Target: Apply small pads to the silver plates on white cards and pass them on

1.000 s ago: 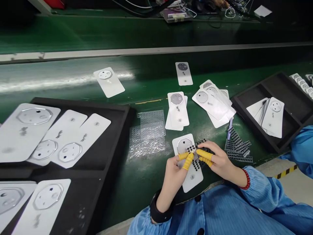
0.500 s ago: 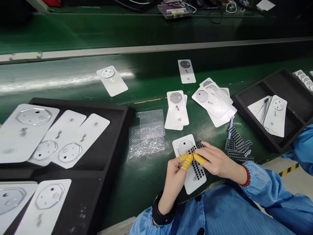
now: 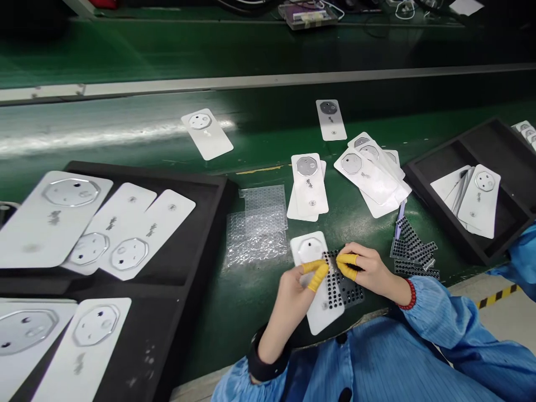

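In front of me lies a white back panel (image 3: 320, 318) with an octagonal camera-ring mark, looking like a phone's back cover. Over its right part rests a clear sheet of small black round dots (image 3: 334, 293), reaching past the panel's edge. With yellow cots on thumb and finger, my left hand (image 3: 299, 285) pinches this sheet by its upper left edge. My right hand (image 3: 368, 271), also in yellow finger cots, is closed in a pinch just above the sheet's right side. Anything between its fingertips is too small to make out.
White panels (image 3: 310, 184) lie ahead, some stacked. Bubble wrap (image 3: 257, 226) sits to the left of them. Black trays (image 3: 209, 223) with panels stand on both sides. More dot sheets (image 3: 414, 245) lie at right beside a purple strip (image 3: 400, 218). A blue sleeve (image 3: 521, 254) shows far right.
My hands have moved apart; the right one has shifted to the right, away from the left fingertips. More of the dot sheet shows. The whole view has shifted slightly.
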Action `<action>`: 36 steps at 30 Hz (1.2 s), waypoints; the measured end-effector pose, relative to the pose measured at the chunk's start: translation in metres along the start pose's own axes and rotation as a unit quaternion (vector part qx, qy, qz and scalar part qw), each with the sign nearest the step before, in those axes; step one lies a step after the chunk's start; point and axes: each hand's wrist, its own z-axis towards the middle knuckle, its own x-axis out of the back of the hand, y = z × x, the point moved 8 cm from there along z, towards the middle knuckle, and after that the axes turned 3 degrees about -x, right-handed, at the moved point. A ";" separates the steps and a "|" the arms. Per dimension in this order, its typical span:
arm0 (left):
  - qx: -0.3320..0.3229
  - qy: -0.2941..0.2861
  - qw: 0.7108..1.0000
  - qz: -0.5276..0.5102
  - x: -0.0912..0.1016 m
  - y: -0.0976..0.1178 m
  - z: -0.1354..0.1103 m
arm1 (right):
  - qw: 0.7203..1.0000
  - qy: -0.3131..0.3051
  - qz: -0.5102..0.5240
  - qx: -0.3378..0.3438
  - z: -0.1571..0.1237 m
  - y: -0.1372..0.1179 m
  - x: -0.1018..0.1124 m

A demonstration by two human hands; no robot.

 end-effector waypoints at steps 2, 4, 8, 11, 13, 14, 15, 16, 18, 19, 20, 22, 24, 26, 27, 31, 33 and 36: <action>-0.006 0.081 0.996 0.023 0.027 0.005 -0.009 | 1.000 -0.012 -0.013 -0.002 0.001 0.001 0.001; -0.022 0.164 0.986 0.015 0.048 0.014 -0.024 | 1.000 0.004 -0.008 -0.017 0.007 -0.001 0.012; -0.002 0.177 0.981 -0.075 0.041 0.027 -0.045 | 0.996 0.092 -0.001 -0.007 0.023 -0.034 0.041; 0.010 0.104 0.987 -0.122 0.014 0.039 -0.049 | 0.993 0.064 -0.067 0.077 0.031 -0.075 0.041; 0.001 0.062 0.990 -0.130 0.001 0.049 -0.051 | 0.985 0.040 -0.110 0.129 0.034 -0.095 0.038; -0.004 0.049 0.991 -0.127 -0.003 0.053 -0.052 | 0.979 0.037 -0.130 0.153 0.034 -0.103 0.038; -0.011 0.040 0.992 -0.122 -0.005 0.056 -0.054 | 0.973 0.036 -0.146 0.177 0.034 -0.109 0.039; -0.019 0.034 0.992 -0.118 -0.007 0.058 -0.055 | 0.968 0.035 -0.157 0.191 0.034 -0.113 0.040; -0.039 0.023 0.993 -0.111 -0.009 0.059 -0.058 | 0.966 0.023 -0.162 0.198 0.035 -0.116 0.043; -0.046 0.020 0.993 -0.109 -0.010 0.058 -0.058 | 0.967 0.015 -0.161 0.195 0.036 -0.116 0.044; -0.052 0.015 0.993 -0.109 -0.011 0.056 -0.059 | 0.969 0.007 -0.158 0.191 0.036 -0.115 0.044; -0.055 0.013 0.993 -0.107 -0.012 0.051 -0.060 | 0.971 -0.011 -0.155 0.179 0.036 -0.114 0.045; -0.055 0.016 0.993 -0.103 -0.013 0.049 -0.062 | 0.973 -0.026 -0.153 0.174 0.035 -0.114 0.045; -0.056 0.017 0.993 -0.103 -0.015 0.050 -0.064 | 0.969 -0.035 -0.157 0.187 0.034 -0.117 0.045; -0.053 0.021 0.993 -0.105 -0.016 0.051 -0.065 | 0.965 -0.036 -0.163 0.202 0.033 -0.120 0.045; -0.026 0.059 0.990 -0.126 -0.015 0.056 -0.070 | 0.951 -0.042 -0.177 0.251 0.030 -0.127 0.048; -0.024 0.063 0.988 -0.137 -0.014 0.061 -0.070 | 0.948 -0.059 -0.179 0.256 0.030 -0.126 0.048; -0.038 0.041 0.988 -0.144 -0.013 0.071 -0.068 | 0.940 -0.077 -0.195 0.268 0.027 -0.123 0.047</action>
